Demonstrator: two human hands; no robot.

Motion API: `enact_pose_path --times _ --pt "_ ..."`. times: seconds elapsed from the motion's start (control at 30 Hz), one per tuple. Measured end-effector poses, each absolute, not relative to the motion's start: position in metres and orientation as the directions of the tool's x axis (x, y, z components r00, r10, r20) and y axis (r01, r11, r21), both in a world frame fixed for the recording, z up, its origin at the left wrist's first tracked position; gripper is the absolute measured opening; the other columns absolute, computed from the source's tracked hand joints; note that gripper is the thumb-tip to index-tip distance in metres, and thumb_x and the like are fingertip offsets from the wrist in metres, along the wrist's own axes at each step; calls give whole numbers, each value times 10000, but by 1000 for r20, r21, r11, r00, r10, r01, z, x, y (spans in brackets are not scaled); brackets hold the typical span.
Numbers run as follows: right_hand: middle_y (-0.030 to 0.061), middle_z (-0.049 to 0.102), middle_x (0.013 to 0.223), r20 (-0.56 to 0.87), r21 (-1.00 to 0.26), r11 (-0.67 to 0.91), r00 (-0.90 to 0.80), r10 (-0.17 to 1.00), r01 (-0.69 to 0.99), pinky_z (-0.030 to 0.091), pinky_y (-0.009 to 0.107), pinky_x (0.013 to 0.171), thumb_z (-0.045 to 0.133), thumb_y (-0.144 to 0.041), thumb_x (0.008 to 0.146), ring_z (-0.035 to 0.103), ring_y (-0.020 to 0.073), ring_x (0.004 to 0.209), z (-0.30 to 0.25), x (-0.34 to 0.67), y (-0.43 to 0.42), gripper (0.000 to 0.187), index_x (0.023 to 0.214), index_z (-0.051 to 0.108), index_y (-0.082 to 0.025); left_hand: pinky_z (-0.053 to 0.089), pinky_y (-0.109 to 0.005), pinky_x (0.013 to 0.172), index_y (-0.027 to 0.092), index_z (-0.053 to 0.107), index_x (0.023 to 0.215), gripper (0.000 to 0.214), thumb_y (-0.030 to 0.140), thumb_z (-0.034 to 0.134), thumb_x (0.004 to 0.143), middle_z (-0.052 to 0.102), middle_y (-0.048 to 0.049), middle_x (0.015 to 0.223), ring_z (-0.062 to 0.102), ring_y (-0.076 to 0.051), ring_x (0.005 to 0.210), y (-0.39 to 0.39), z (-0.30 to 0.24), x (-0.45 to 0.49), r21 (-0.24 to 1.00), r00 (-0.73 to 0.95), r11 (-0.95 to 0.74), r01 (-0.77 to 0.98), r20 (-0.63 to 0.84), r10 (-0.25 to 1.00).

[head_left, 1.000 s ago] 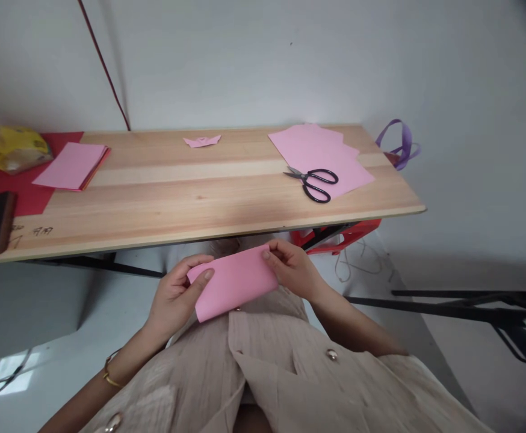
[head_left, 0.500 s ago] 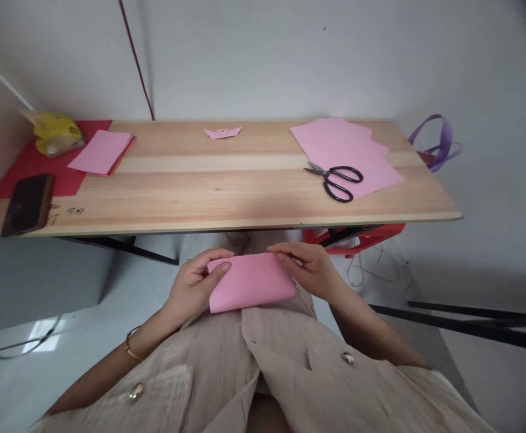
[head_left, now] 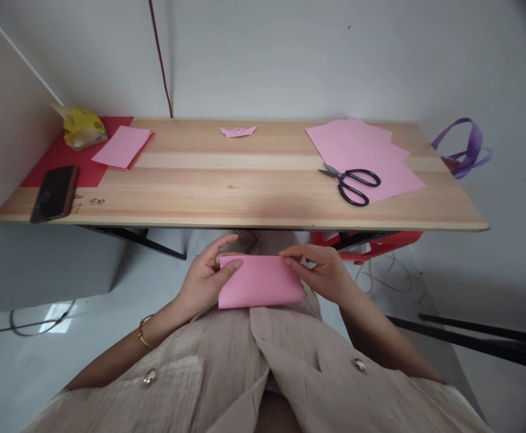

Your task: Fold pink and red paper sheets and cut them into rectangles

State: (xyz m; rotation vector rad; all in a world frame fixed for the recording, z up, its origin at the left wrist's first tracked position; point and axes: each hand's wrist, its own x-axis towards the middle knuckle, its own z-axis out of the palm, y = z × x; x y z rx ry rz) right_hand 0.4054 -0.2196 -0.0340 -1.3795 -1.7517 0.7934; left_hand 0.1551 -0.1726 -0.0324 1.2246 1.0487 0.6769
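A folded sheet of pink paper (head_left: pixel 260 282) is held above my lap, its rounded fold toward me and its open edges toward the table. My left hand (head_left: pixel 209 270) grips its left end, thumb on top, with the index finger lifted off the far edge. At the far right corner my right hand (head_left: pixel 319 270) pinches the paper between thumb and fingers. Both hands are in front of the table's near edge and lower than the tabletop. The fingers under the paper are hidden.
On the wooden table (head_left: pixel 191 195) lie black-handled scissors (head_left: pixel 351 182), fanned pink sheets (head_left: pixel 357 147), a small folded pink paper piece (head_left: pixel 238 132), a paper stack (head_left: pixel 123 146), a phone (head_left: pixel 54 192) and a yellow plastic packet (head_left: pixel 83 127). A red stool (head_left: pixel 393 242) stands underneath.
The view has shifted, so the table and its things appear farther right. My left index finger has risen off the paper's far edge. Both hands still hold the folded paper.
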Motion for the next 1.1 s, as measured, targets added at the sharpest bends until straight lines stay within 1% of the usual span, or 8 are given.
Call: enact_pose_path --times 0.1,0.27,0.33,0.47,0.6,0.83,0.97,1.1 --pt "27 747 913 194 -806 255 -169 966 534 534 280 689 543 -295 918 687 159 800 -33 406 -216 182 962 714 -248 421 -203 478 249 542 1288 535 400 704 802 686 4 770 542 -104 531 -171 -32 156 965 398 223 137 -259 880" --pt "36 746 949 250 -732 364 -270 930 576 529 317 776 523 -299 941 688 175 852 -27 401 -206 203 1028 701 -256 423 -196 479 245 559 1294 531 385 703 802 702 -1 804 538 -96 534 -168 -32 158 977 407 154 144 -201 891" --pt "33 744 965 254 -728 382 -294 921 569 527 315 780 512 -292 949 688 173 863 -27 399 -203 211 1053 692 -258 443 -200 505 239 615 1233 470 380 710 794 706 -8 829 566 -105 577 -167 -33 158 981 399 123 148 -173 901" --pt "28 739 972 219 -769 368 -325 920 523 528 303 766 488 -289 962 685 164 864 -31 397 -201 225 1063 687 -258 462 -208 531 216 710 1022 302 383 729 771 705 -15 817 595 -123 630 -167 -35 156 978 382 114 174 -174 908" --pt "28 738 974 194 -790 332 -303 933 516 527 305 770 492 -297 955 684 166 867 -37 396 -204 221 1049 688 -259 456 -211 513 212 727 966 279 409 723 769 704 -12 770 588 -123 600 -169 -35 155 970 380 142 196 -209 901" --pt "20 740 964 190 -790 316 -280 941 525 518 303 761 489 -292 953 685 166 858 -37 395 -206 220 1034 691 -266 472 -223 530 216 748 899 237 416 699 781 721 -16 771 607 -134 611 -166 -33 156 968 372 68 242 -157 915" --pt "32 734 989 184 -737 361 -345 920 570 486 290 762 473 -279 958 673 166 880 -25 400 -191 222 1033 677 -235 486 -238 598 217 749 896 213 399 679 812 736 -27 830 632 -148 688 -153 -33 157 965 395 -36 261 -73 916" --pt "21 710 843 128 -642 409 -435 891 648 417 269 661 482 -273 950 621 153 739 -8 407 -160 205 904 673 -213 501 -261 664 219 749 913 210 393 690 811 740 -36 864 649 -165 754 -126 -26 163 958 419 -116 261 -4 908"
